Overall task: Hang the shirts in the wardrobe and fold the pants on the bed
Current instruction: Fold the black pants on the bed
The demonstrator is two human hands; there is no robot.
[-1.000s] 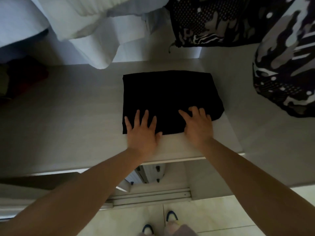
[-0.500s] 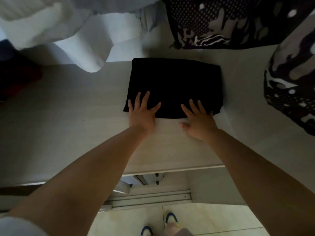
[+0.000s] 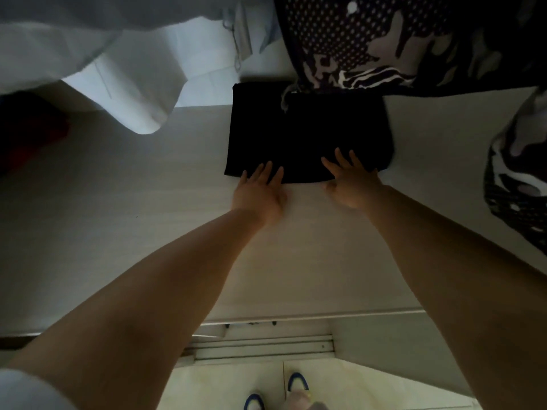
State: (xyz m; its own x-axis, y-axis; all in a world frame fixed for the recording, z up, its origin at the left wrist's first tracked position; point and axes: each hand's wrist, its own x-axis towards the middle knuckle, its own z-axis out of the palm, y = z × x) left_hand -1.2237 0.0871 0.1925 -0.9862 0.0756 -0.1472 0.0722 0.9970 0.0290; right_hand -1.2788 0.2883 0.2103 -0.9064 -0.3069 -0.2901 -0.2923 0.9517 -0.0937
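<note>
A folded black garment [image 3: 307,134] lies flat on the pale wardrobe shelf [image 3: 148,217], deep under the hanging clothes. My left hand [image 3: 260,189] lies flat with straight fingers touching the garment's near left edge. My right hand [image 3: 350,180] also has straight fingers, resting on the near right edge. A white shirt [image 3: 97,51] hangs at the upper left. A dark patterned shirt [image 3: 384,42] hangs at the upper right, its hem over the garment's far edge.
Another patterned dark garment [image 3: 521,179] hangs at the right edge. Something dark red [image 3: 32,134] sits at the far left of the shelf. Below the shelf front run sliding door tracks [image 3: 260,347] and a tiled floor with my blue shoes [image 3: 297,383].
Both hands have pushed the folded black garment farther back on the shelf, under the patterned shirt. The hands now touch only its near edge.
</note>
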